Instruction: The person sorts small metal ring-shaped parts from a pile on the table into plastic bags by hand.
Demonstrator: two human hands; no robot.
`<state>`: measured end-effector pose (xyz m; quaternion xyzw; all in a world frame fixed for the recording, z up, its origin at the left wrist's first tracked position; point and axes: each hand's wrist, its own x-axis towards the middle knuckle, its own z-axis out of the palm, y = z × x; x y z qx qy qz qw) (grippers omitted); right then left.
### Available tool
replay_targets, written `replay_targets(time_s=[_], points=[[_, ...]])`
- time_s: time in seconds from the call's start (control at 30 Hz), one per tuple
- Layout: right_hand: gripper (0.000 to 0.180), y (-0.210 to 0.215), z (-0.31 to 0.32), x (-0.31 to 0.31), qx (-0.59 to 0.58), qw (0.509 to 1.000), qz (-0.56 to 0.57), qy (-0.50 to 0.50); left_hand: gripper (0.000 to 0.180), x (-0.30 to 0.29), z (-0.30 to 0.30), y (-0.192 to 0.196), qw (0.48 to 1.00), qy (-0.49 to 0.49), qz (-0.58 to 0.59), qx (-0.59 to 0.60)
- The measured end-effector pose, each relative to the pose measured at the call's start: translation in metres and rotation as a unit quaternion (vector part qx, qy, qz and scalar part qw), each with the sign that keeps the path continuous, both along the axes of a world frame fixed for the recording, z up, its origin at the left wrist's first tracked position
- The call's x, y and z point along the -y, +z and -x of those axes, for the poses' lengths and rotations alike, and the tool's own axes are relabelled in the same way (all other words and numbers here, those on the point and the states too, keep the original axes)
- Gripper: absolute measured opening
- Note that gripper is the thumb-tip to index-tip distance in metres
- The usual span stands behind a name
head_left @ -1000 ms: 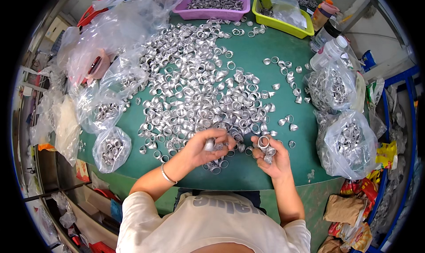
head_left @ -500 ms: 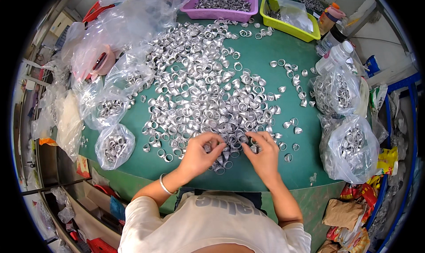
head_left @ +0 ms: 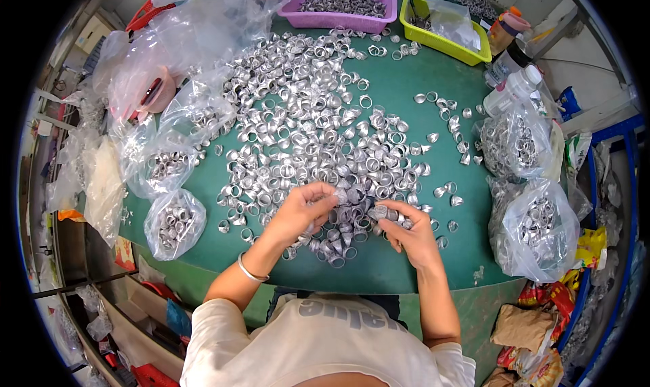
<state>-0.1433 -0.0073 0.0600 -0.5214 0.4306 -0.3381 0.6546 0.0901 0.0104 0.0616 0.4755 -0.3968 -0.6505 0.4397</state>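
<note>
Left hand (head_left: 300,215) now farther forward over rings (head_left: 352,162)

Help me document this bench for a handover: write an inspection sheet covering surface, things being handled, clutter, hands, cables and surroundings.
Surface: green tabletop, its middle covered
Job's things: silver-coloured rings, loosely heaped
Clutter: clear bags of rings both sides; purple bin, yellow-green tray, white bottle
Hands: left hand at a ring, grip unclear; right hand holds at least one
Cables: thin dark line upper right, possibly one
Surroundings: blue rack, packages at right
</note>
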Motion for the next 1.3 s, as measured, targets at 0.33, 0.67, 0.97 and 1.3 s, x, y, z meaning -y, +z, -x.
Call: replay_targets(time_s=[0.33,0.67,0.97,1.3], points=[[0.031,0.005,0.0,-0.01,0.304,0.935,-0.177,0.038,0.021,-0.01,0.009,0.008,0.88,0.006,-0.247,-0.405],[0.022,-0.019,-0.017,0.017,-0.11,0.952,0.286,-0.02,0.025,0.014,0.017,0.019,0.733,-0.109,0.356,0.569],[0.018,0.003,-0.055,0.026,-0.486,0.777,0.401,0.005,0.024,0.035,0.007,0.014,0.703,-0.222,0.383,0.557],[0.012,0.004,-0.011,0.028,0.047,0.986,-0.128,-0.091,0.017,0.012,-0.008,0.008,0.964,-0.026,-0.121,-0.235]])
